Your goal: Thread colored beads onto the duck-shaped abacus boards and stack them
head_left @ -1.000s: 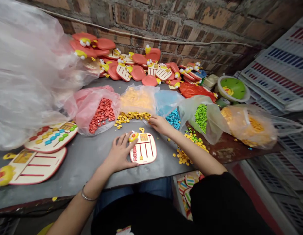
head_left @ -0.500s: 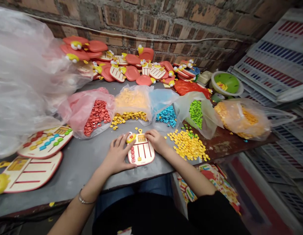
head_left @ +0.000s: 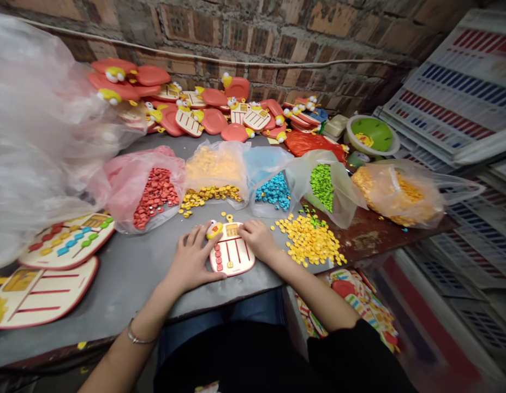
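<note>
A cream toy board (head_left: 241, 255) with a red rim and a yellow duck head (head_left: 214, 230) lies flat on the grey-covered table. Several red beads (head_left: 219, 256) fill its leftmost slot, and one yellow bead (head_left: 230, 264) sits low in the slot beside it. My left hand (head_left: 191, 256) grips the board's left side, its thumb along the bottom edge and its fingers by the duck head. At the upper right corner, my right hand (head_left: 259, 239) rests with its fingers closed together on the board; anything between the fingertips is hidden.
Bags of red beads (head_left: 158, 194), yellow beads (head_left: 214, 194), blue beads (head_left: 274, 191) and green beads (head_left: 322, 185) stand behind the board. Loose yellow pieces (head_left: 314, 240) lie right. Two more boards (head_left: 60, 292) are at left, one beaded. Toys (head_left: 214, 121) pile against the wall.
The whole view has shifted slightly, so the table's things appear a little further left. Both hands keep nearly the same place on the board.
</note>
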Demonstrator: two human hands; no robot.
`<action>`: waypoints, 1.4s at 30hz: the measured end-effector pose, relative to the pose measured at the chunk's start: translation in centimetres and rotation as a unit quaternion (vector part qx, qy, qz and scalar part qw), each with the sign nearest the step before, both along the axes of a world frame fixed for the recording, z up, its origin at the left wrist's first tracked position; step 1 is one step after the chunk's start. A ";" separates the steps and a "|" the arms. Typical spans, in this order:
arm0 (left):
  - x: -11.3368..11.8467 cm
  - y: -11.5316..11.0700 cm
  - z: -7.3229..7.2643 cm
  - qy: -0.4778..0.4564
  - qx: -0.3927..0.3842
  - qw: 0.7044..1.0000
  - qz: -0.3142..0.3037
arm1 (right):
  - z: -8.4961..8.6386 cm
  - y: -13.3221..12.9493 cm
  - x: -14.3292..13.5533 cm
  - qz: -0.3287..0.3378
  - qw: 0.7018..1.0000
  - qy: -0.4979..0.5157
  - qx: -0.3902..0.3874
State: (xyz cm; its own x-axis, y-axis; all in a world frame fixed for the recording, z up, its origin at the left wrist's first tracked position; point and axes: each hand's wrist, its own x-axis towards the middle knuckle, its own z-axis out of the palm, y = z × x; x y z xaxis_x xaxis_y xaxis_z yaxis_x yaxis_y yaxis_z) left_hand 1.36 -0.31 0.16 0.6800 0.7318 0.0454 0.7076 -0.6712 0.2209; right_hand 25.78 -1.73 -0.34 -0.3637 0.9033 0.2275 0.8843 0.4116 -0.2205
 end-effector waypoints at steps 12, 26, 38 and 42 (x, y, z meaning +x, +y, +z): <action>-0.1 -0.2 0.0 -0.009 -0.034 0.999 -0.006 | -0.2 -0.3 -0.8 -0.002 0.932 0.339 -0.128; -0.3 -0.2 0.0 -0.027 -0.051 0.998 -0.001 | -1.6 0.8 -2.5 -0.041 0.896 0.418 -0.144; -0.3 -0.3 -0.2 -0.035 -0.033 0.999 -0.001 | 1.8 5.3 -2.5 0.087 0.905 0.354 -0.217; -0.3 -0.3 -0.3 -0.033 -0.038 0.999 0.004 | 2.3 10.4 -6.3 0.068 0.981 0.159 -0.091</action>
